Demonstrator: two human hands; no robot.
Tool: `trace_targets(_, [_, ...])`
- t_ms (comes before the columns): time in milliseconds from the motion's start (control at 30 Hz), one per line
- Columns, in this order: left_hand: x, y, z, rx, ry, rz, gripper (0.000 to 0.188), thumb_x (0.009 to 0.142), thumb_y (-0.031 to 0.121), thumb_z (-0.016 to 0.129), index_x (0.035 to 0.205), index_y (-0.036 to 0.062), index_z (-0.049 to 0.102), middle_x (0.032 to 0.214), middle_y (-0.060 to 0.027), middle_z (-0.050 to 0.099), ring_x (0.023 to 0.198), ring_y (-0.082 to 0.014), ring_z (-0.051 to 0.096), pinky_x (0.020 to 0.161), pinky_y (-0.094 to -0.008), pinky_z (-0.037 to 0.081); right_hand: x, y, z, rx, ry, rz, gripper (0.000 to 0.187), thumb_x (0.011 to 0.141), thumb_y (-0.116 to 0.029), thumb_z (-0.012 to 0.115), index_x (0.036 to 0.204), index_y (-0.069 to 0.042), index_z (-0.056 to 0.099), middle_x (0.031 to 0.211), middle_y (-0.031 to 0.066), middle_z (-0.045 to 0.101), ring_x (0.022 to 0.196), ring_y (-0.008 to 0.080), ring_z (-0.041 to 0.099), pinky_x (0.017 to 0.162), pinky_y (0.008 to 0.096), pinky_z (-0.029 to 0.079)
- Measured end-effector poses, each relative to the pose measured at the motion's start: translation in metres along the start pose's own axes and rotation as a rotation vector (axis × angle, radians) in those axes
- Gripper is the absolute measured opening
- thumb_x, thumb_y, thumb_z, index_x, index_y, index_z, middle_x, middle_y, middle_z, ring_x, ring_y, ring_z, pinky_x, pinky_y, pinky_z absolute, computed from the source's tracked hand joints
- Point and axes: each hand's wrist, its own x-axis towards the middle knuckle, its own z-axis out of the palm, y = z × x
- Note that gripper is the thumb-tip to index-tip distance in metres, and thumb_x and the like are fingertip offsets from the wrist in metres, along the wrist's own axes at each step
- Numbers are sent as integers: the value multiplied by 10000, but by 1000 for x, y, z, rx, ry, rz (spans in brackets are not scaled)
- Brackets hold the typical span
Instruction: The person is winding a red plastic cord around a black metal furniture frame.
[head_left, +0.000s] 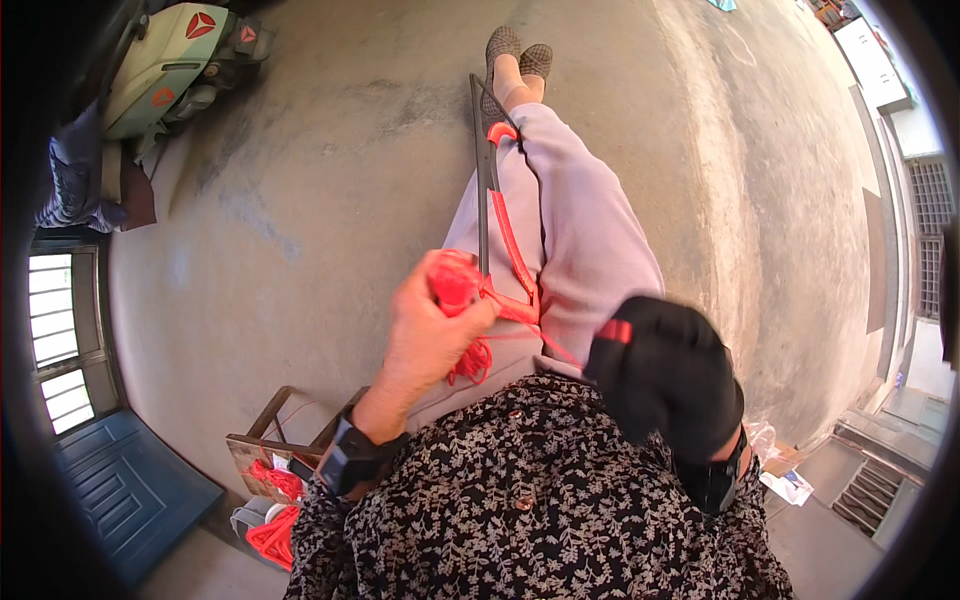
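A thin black frame point(483, 215) lies lengthwise along my legs, its far end near my shoes. Bright red cord or strip point(512, 235) is wrapped along parts of it and round its near corner. My left hand point(425, 320), bare, is closed round a red bundle of cord point(455, 280) beside that corner; loose red loops point(470, 362) hang below the fingers. A red strand stretches from the near corner to my right hand point(660, 370), which wears a black glove with a red band. That hand is closed on the strand, its fingertips hidden and slightly blurred.
By my left side stands a small wooden stool point(255, 450) with red cord on it, and more red cord point(272, 540) lies below. A scooter point(165, 70) is parked at the far left. Papers and a plastic bag point(785, 480) lie at the right.
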Motion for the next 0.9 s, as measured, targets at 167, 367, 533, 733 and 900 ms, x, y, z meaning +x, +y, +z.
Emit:
trace_targets(167, [-4, 14, -37, -361, 93, -16, 303, 816, 44, 618, 1108, -13, 560, 963, -51, 637, 830, -113, 603, 741, -263, 492, 67, 52, -48, -899, 528, -468, 272, 872, -149, 606, 1133, -71, 610, 911, 92, 669, 767, 198, 640, 701, 294, 495])
trace_targets(367, [-9, 22, -48, 504, 112, 152, 342, 781, -30, 578, 1122, -24, 551, 1028, -121, 606, 910, -211, 602, 822, -316, 476, 83, 87, -46, -821, 189, -192, 253, 838, -199, 645, 1071, -100, 655, 886, 121, 676, 774, 247, 659, 712, 338, 504])
trace_targets(533, [7, -1, -18, 889, -141, 490, 378, 660, -25, 639, 1024, 0, 539, 903, -157, 563, 913, -333, 530, 804, -407, 458, 91, 83, -34, -1128, 137, -161, 379, 855, -243, 614, 1218, -147, 567, 902, 122, 673, 808, 275, 658, 726, 364, 506])
trace_targets(733, [22, -2, 1, 415, -129, 260, 509, 692, 19, 707, 1157, 17, 499, 966, -174, 604, 823, -329, 620, 709, -389, 507, 92, 77, -41, -1244, 123, -179, 391, 844, -288, 616, 1205, -151, 555, 896, 120, 662, 821, 302, 650, 712, 391, 505])
trace_targets(900, [18, -8, -7, 135, -139, 109, 583, 751, 0, 670, 1292, 49, 457, 1032, -117, 647, 829, -188, 651, 705, -293, 524, 88, 80, -43, -1208, 140, -218, 345, 809, -245, 665, 1121, -122, 584, 894, 98, 656, 795, 279, 654, 715, 362, 513])
